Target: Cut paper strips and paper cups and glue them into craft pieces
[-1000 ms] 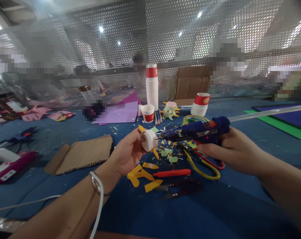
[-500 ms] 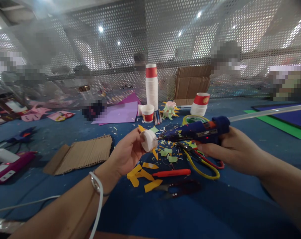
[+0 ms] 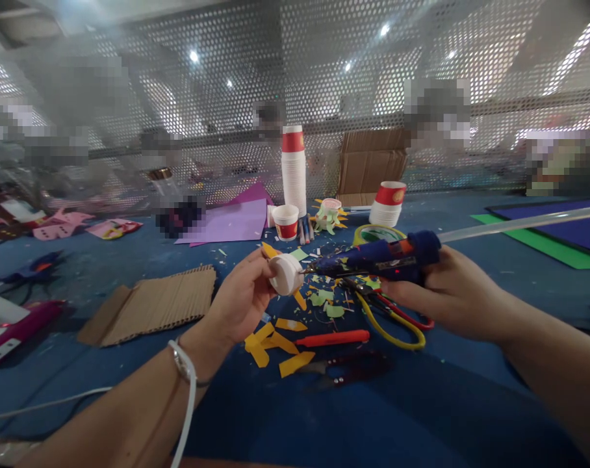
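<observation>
My left hand (image 3: 243,296) pinches a small white paper cup (image 3: 286,274) turned on its side, with yellow paper strips (image 3: 300,299) sticking out from it. My right hand (image 3: 458,296) is wrapped round a blue glue gun (image 3: 373,257), a long clear glue stick (image 3: 514,224) jutting from its back. The nozzle points left and is at the cup's right side; whether it touches cannot be made out. Below the cup lie loose yellow paper pieces (image 3: 266,341), an orange-red marker (image 3: 333,338) and dark thread snips (image 3: 353,367). Yellow-and-red-handled scissors (image 3: 390,318) rest under the glue gun.
Behind stand a tall stack of paper cups (image 3: 294,172), a single cup (image 3: 286,224), a decorated cup (image 3: 331,213) and a shorter stack (image 3: 388,205). Green tape (image 3: 368,234) sits among paper scraps (image 3: 324,299). Corrugated cardboard (image 3: 161,305) lies left; a power strip (image 3: 22,328) is farther left.
The whole view has shifted slightly, so things appear a little farther left. Both hands keep their holds, and the cup and glue gun nozzle stay close together.
</observation>
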### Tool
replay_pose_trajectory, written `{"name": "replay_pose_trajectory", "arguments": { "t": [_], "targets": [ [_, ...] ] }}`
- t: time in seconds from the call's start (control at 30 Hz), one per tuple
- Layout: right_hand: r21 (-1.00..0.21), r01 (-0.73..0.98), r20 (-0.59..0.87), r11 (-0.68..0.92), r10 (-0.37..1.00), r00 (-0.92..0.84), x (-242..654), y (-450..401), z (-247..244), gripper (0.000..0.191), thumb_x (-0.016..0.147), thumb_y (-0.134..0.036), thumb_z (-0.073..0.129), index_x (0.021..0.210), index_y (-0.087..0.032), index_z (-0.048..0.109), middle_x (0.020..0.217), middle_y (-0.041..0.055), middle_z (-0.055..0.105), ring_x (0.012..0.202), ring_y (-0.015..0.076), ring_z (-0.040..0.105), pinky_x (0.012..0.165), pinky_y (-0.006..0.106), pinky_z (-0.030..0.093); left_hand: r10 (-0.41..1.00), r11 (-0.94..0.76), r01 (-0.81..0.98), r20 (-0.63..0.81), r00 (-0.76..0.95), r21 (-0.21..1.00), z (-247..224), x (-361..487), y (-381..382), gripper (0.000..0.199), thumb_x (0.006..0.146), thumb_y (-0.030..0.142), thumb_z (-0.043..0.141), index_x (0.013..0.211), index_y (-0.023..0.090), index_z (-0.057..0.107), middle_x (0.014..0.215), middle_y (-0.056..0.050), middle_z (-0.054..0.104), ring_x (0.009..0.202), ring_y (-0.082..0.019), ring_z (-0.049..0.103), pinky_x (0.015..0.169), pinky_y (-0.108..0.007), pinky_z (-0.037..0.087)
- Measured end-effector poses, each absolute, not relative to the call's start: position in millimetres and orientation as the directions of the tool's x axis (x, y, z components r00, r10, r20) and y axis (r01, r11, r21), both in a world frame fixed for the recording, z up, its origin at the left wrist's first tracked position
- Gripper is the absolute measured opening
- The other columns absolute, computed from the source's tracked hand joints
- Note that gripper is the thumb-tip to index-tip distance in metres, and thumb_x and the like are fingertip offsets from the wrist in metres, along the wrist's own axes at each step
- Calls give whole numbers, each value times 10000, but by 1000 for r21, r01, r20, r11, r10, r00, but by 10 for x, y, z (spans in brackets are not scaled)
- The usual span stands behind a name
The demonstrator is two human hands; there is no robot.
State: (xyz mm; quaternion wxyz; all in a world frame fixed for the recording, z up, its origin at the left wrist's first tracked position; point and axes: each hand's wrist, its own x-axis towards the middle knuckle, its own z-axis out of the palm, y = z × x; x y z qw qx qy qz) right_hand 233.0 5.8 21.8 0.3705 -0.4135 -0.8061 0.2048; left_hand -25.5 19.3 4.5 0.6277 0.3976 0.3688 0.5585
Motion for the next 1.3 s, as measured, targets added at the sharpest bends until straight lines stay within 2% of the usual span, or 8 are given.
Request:
{"name": "replay_pose_trajectory", "arguments": {
  "t": [0.1,0.2,0.27,0.47,0.67,0.9,1.1,1.3],
  "targets": [
    [-523,574,481,630,774,-411,2335,49,225,229,793,-277,544,839,-208,757,728,6,732,653,204,664,627,300,580,997,8,-365,20,71,931,36,-266,195,87,626,87,554,634,169,584,696,4,565,659,-129,508,687,-282,494],
    [-475,595,527,648,751,-397,2325,45,231,204,802,-272,543,798,-224,741,642,-5,675,599,191,627,642,301,579,996,-9,-354,40,81,935,42,-268,190,79,635,97,559,629,172,580,686,10,543,657,-129,490,680,-280,476],
    [-488,585,535,648,751,-386,2317,48,227,185,795,-269,544,751,-226,719,591,-11,639,576,187,612,635,296,578,995,-10,-343,43,88,939,51,-264,185,75,634,101,561,637,171,585,679,12,537,649,-127,485,653,-268,458],
    [-546,589,475,596,799,-369,2322,50,208,238,808,-297,529,682,-189,698,592,15,676,536,188,601,512,288,532,997,-20,-306,41,63,952,61,-257,178,90,596,101,563,653,169,581,649,25,506,606,-114,455,559,-230,399],
    [-610,466,474,641,767,-434,2299,54,216,235,813,-259,575,928,-198,770,810,24,754,782,235,681,657,306,584,994,-15,-258,42,102,966,72,-249,156,69,578,116,562,619,160,595,655,18,523,627,-106,425,577,-209,375],
    [-631,470,457,618,785,-419,2280,50,227,189,792,-266,576,823,-221,757,664,-2,703,590,188,609,535,276,548,996,-26,-218,44,80,976,99,-229,135,72,565,126,589,610,168,627,656,12,540,646,-122,433,596,-232,361],
    [-632,470,450,616,786,-425,2257,44,249,209,799,-268,557,809,-201,755,727,16,727,632,191,628,573,280,560,993,-52,-211,74,97,976,80,-234,148,99,581,114,574,595,183,644,659,-1,545,656,-134,439,598,-227,357],
    [-654,470,428,592,803,-415,2278,34,254,190,793,-285,567,797,-210,742,666,0,698,626,194,629,550,283,555,990,-70,-188,92,111,980,67,-251,152,112,598,115,568,611,190,650,659,-5,552,663,-143,448,609,-244,364]
  ]
}}
